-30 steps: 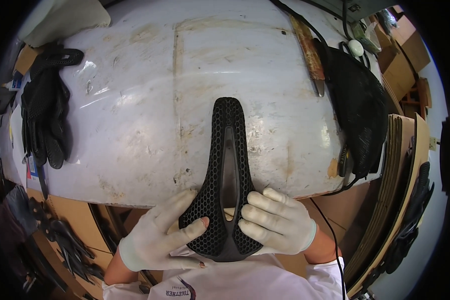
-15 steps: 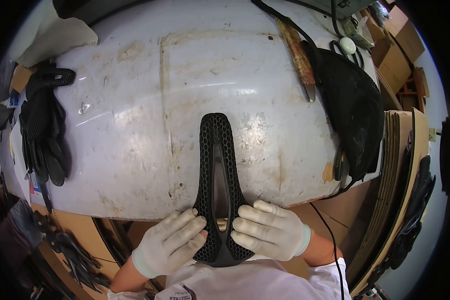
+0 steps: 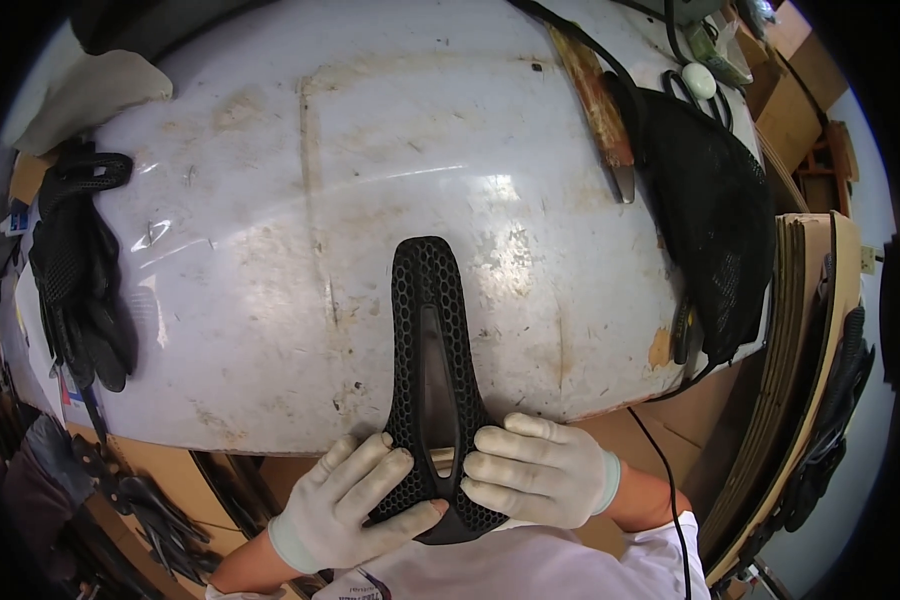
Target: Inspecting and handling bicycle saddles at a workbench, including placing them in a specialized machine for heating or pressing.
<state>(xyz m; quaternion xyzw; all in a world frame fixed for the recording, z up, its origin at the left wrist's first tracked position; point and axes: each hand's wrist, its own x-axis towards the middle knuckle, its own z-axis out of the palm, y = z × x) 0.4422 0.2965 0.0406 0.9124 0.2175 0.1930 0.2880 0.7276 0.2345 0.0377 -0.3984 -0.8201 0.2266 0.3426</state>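
A black bicycle saddle (image 3: 406, 350) with a honeycomb-patterned top and a long central slot lies lengthwise in front of me, its narrow nose pointing away over the table. Its wide rear end is close to my shirt. My left hand (image 3: 355, 495), in a pale glove, grips the left rear wing; the fingers lie on the top, and the bare-tipped thumb rests across the rear near the slot's end. On the opposite wing is my gloved right hand (image 3: 540, 468), fingers laid over the edge and its thumb hidden. Pale glove fingers show through the slot.
A worn whitish table (image 3: 240, 300) spreads ahead. Several black saddles (image 3: 80, 280) are piled at its left edge. On the right are a blade with a worn wooden handle (image 3: 595, 100) and a black mesh bag (image 3: 705, 200). Cardboard sheets (image 3: 790, 330) stand beyond; a cable (image 3: 660, 460) hangs nearby.
My left thumb has come over onto the saddle's rear top. The saddle's nose has shifted slightly left and toward me. My right hand keeps nearly the same place.
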